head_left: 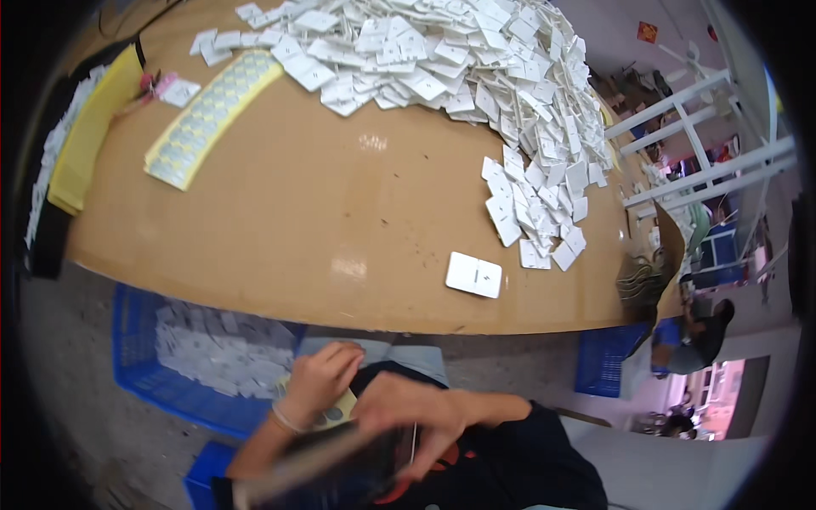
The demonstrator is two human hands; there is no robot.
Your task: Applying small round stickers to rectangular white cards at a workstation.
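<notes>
Close to my body, my right hand (416,412) is bent around a dark flat thing with a pale edge (340,472), smeared by motion; its exact kind does not show. My left hand (323,378) is raised beside it with the fingers curled in, and whatever they may hold is hidden. Partly behind both hands, over my lap, is a yellow sheet with round grey spots (338,410). On the table just ahead lie white square plastic plates (473,274), side by side near the front edge.
A large heap of white plates (459,59) covers the table's (340,204) far side. A yellow sticker sheet (212,115) lies left of it, near pink-handled scissors (151,85) and a black bin (51,170). Below stands a blue crate (136,374). Another person (701,336) is far right.
</notes>
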